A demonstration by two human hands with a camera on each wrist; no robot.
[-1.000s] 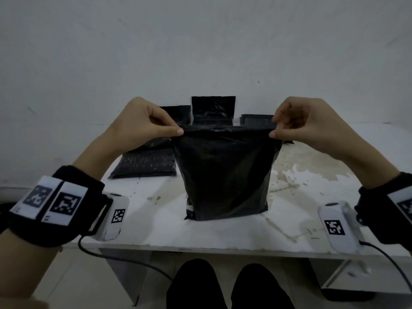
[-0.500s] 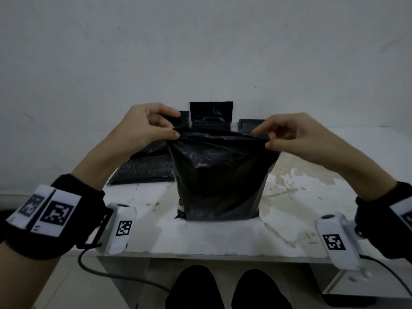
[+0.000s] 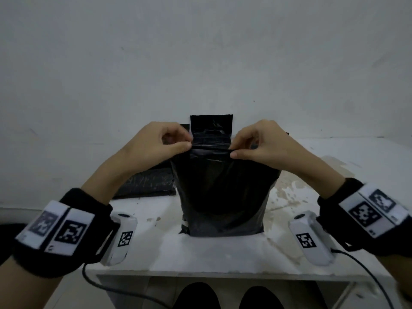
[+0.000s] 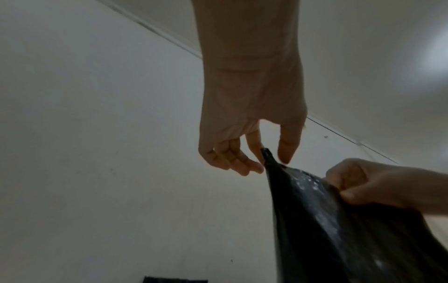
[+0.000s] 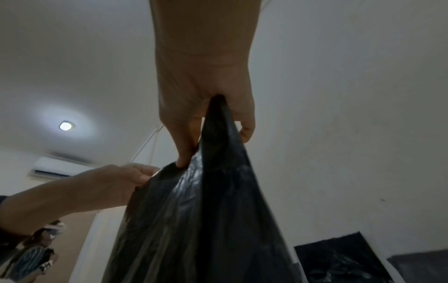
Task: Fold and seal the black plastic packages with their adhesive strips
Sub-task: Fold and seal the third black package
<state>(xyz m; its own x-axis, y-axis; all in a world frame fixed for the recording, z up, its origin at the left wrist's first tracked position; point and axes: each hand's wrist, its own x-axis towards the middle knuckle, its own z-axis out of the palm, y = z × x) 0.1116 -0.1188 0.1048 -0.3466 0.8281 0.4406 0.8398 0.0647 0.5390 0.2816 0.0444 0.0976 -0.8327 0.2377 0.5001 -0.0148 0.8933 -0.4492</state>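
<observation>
A filled black plastic package (image 3: 223, 197) stands upright near the front of the white table (image 3: 200, 257). My left hand (image 3: 187, 144) pinches its top edge between thumb and forefinger, and my right hand (image 3: 233, 150) pinches the same edge a short way to the right. The top of the bag is gathered narrow between them. The left wrist view has the left hand (image 4: 269, 159) at the bag's tip (image 4: 266, 153). Seen from the right wrist, the black plastic (image 5: 218, 191) runs up between the fingers of the right hand (image 5: 213, 137).
More black packages sit at the back of the table: one upright (image 3: 211, 128) against the white wall, a flat one (image 3: 147, 184) at the left. My knees (image 3: 227, 297) show under the table's front edge. Another person (image 5: 34, 252) stands far off.
Both hands have slid inward along the bag's top edge, from its corners to near the middle, and the top now looks bunched and narrower.
</observation>
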